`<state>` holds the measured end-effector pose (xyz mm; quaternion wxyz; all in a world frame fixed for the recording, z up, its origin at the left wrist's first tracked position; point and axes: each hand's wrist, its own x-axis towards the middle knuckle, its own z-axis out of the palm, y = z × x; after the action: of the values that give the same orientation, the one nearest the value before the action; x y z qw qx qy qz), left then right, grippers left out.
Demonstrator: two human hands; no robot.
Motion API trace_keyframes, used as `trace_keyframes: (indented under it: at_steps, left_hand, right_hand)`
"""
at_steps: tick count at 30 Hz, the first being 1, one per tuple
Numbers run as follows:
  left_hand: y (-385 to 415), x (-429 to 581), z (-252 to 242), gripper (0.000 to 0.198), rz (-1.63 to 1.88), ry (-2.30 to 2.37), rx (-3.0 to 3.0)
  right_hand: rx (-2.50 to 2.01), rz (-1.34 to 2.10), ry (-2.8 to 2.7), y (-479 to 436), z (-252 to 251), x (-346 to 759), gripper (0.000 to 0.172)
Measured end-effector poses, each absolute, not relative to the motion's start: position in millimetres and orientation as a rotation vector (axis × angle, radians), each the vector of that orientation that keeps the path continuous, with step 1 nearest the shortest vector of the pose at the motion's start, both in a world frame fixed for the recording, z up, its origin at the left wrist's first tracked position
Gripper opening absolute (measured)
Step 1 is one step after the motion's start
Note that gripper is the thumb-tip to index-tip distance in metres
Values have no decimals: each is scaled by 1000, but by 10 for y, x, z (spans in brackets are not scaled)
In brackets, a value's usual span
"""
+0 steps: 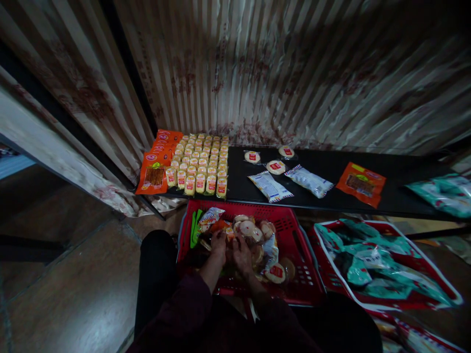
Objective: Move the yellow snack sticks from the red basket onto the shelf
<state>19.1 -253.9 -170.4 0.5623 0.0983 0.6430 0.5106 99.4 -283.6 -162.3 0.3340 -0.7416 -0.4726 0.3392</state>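
Note:
Both my hands reach down into a red plastic basket (307, 269) of wrapped snacks in front of my knees. My left hand (218, 246) has its fingers curled beside an orange packet (220, 225). Close by on the right, my right hand (241, 254) is also curled, at the edge of a heap of round wrapped cakes (248, 228). What the fingers of either hand hold is too dark and partly hidden to make out. Bright green packaging (195, 229) and a white packet (212, 214) lie at the basket's left end.
Behind the basket runs a black shelf (235, 171). Rows of small yellow wrapped cakes (200, 164) and orange packets (156, 166) fill its left end. White packets (308, 181), another orange packet (361, 184) and a teal bag (443, 193) lie farther right. A second basket (434, 260) holds teal bags.

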Motion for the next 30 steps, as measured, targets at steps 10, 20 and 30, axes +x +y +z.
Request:
trace_keyframes:
  at_steps: [10, 20, 30]
  left_hand:
    - [-2380, 233, -1271, 5, 1242, 1565, 434]
    - [-2358, 194, -986, 15, 1328, 1384, 513]
    - [-2392, 207, -700, 24, 1398, 1214, 506]
  right_hand:
    - [-1714, 895, -1050, -2758, -1168, 914, 47]
    - [-1597, 845, -991, -2615, -916, 876, 41]
    - [-1522, 849, -942, -2541, -906, 980, 38]
